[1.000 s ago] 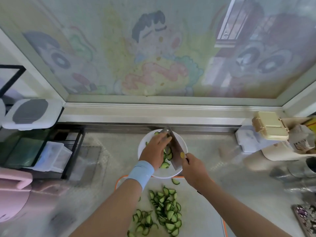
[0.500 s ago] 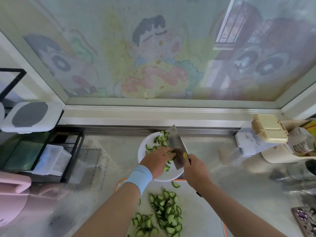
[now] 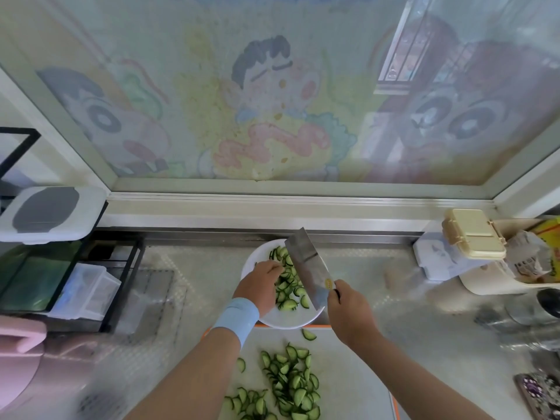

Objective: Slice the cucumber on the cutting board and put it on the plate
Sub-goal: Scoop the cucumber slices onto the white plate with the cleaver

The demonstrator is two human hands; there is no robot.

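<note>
The left hand [image 3: 260, 287] covers the near-left rim of the plate [image 3: 292, 322]. Its fingertips are lost among the cucumber slices [image 3: 289, 287] there, so I cannot tell whether they pinch any. The handle of the cleaver [image 3: 309, 268] is swallowed by the right hand [image 3: 348, 310] gripping it. The cutting board [image 3: 348, 374] and its heap [image 3: 291, 383] of cut pieces run off the bottom edge. At the lower right, a patterned object [image 3: 542, 392] is blurred and cut off.

Bright window daylight, soft focus, blurred wide-angle edges.
</note>
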